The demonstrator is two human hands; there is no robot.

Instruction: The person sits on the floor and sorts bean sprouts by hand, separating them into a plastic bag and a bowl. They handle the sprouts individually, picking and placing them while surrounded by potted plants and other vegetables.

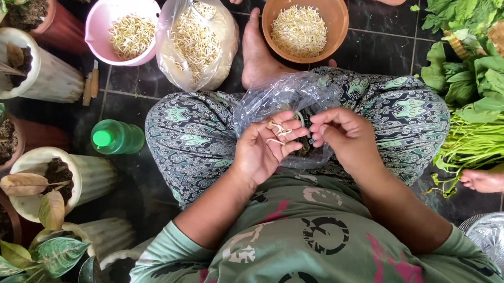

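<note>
So the left hand [263, 148] is cupped palm-up with its fingers half curled around a few pale bean sprouts [277, 130], and the right hand [342, 133] has its fingertips pinched close together right beside them; can't tell if it's actually gripping one. Both hover over a clear plastic bag [279, 100] lying in the lap. I'd say the trick here is pinching one sprout at a time, close to the tip, keeping the rest loose in the palm. The floor is dark tile [385, 38], with a pink bowl [125, 27], an orange bowl [304, 20] and another bag of sprouts [196, 38] ahead, leafy greens [482, 75] to the right, potted plants [36, 62] left.
</note>
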